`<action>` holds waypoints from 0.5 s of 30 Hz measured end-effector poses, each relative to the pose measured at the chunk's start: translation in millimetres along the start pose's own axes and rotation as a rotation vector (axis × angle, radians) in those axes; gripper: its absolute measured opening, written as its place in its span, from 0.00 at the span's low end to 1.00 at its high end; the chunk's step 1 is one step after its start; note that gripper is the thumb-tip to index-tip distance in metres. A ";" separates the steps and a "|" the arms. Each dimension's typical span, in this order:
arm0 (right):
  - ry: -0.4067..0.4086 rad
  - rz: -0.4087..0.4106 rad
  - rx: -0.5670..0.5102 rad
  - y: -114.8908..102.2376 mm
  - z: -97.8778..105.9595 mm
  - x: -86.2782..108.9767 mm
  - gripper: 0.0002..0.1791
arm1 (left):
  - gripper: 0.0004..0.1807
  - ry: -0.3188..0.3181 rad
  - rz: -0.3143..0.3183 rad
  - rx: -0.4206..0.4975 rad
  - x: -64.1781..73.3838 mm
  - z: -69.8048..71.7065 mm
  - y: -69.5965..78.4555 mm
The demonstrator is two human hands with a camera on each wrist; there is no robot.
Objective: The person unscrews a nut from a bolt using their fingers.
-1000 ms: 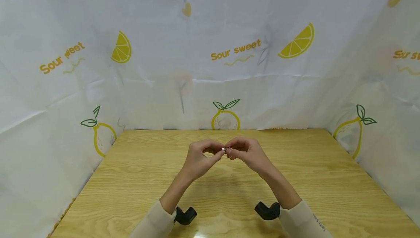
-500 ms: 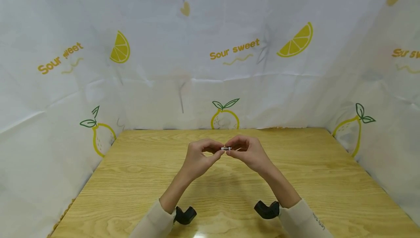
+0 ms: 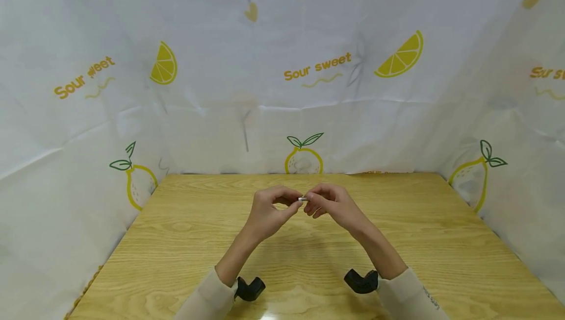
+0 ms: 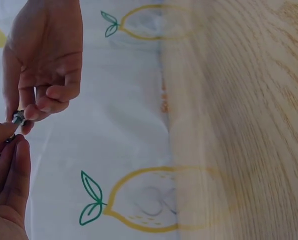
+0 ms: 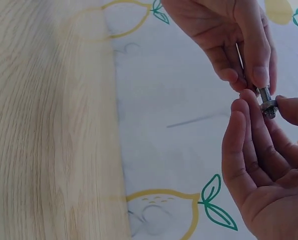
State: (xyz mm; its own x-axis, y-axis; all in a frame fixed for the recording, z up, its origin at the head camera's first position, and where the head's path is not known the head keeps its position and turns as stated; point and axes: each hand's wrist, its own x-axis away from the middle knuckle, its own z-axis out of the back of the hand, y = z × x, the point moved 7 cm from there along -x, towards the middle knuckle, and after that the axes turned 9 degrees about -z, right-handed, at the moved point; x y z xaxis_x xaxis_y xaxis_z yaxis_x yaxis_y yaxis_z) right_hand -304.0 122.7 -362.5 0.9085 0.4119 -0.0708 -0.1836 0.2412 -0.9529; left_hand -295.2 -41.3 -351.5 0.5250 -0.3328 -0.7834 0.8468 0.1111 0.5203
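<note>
A small metal bolt (image 3: 302,199) is held level between my two hands over the table. My left hand (image 3: 271,214) pinches one end of it between thumb and fingertips. In the right wrist view a nut (image 5: 269,107) sits on the threaded end of the bolt (image 5: 266,94). My right hand (image 3: 332,207) has its thumb and index finger at that nut, its other fingers loosely bent. From the left wrist view, the nut (image 4: 19,117) shows between the fingertips of both hands. The left fingers hide the bolt's head.
Beneath my hands spreads a wood-grain table (image 3: 176,241). A white cloth (image 3: 220,89) printed with lemons hangs behind it and at both sides. Black wrist mounts (image 3: 250,289) are fixed at both sleeves.
My right thumb and fingers have shifted on the nut end, the thumb now further over it and the other fingers lower. My left hand keeps its pinch in the same place.
</note>
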 end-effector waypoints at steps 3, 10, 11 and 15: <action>0.008 -0.007 -0.020 2.0 1.9 -0.3 0.15 | 0.04 -0.004 -0.006 -0.010 0.2 -1.1 0.2; 0.030 0.033 -0.015 -0.9 5.1 1.5 0.12 | 0.04 0.002 -0.018 0.012 0.4 -2.2 -1.9; 0.034 0.035 -0.013 -1.1 5.5 1.7 0.12 | 0.04 0.002 -0.020 0.013 0.3 -2.6 -2.3; 0.058 0.041 0.003 -2.0 6.9 2.5 0.11 | 0.04 0.003 -0.013 0.018 -0.1 -2.7 -2.8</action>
State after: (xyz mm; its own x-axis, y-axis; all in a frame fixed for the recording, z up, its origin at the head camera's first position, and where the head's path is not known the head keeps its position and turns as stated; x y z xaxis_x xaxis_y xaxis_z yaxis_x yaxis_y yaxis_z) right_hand -303.9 129.4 -358.7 0.9204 0.3696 -0.1273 -0.2225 0.2275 -0.9480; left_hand -297.3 -39.0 -353.8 0.5140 -0.3317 -0.7910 0.8519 0.0893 0.5161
